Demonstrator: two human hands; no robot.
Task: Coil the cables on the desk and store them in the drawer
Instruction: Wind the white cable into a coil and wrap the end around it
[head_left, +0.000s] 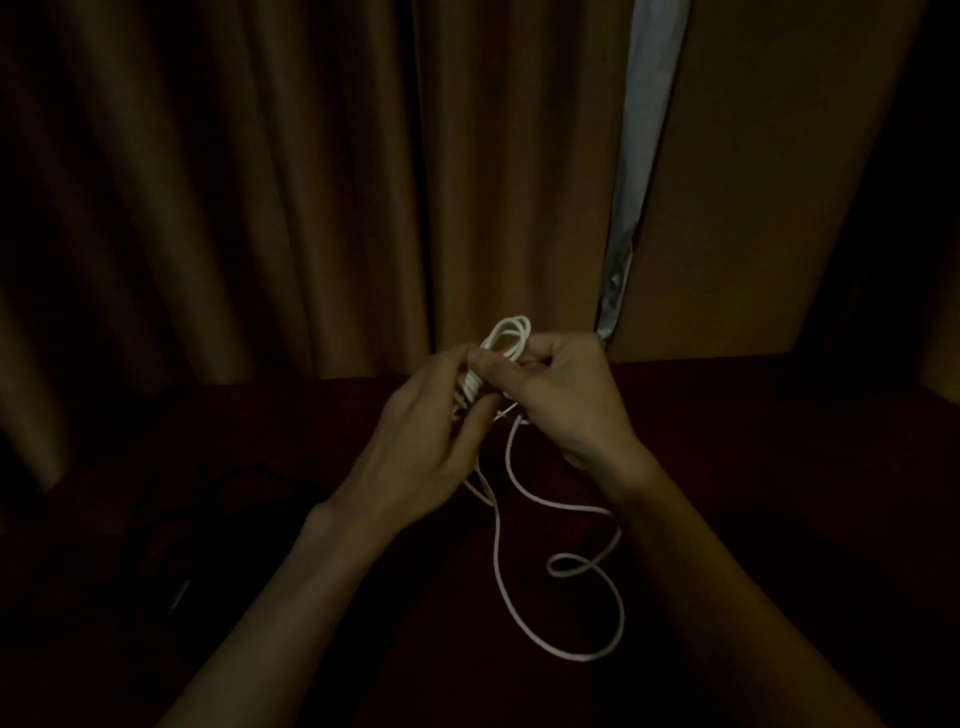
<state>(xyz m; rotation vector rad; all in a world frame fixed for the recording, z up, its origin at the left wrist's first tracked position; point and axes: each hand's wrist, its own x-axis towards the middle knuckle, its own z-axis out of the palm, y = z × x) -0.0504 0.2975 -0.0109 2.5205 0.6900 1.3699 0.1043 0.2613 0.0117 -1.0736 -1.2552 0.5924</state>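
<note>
Forearms reach in from the near edge as a person's left hand (426, 431) and right hand (561, 400) meet above a dark red surface (727, 415), both pinching a small bundle of white cable (497, 545) between curled fingers. Tight loops stand up above the fingertips (packed close together), while the loose tail hangs down and curls across the surface on the near side. Brown curtains (260, 182) hang at the far edge, parted by a pale gap (639, 156). At left lies what looks like a dark cable (249, 474), barely visible.
</note>
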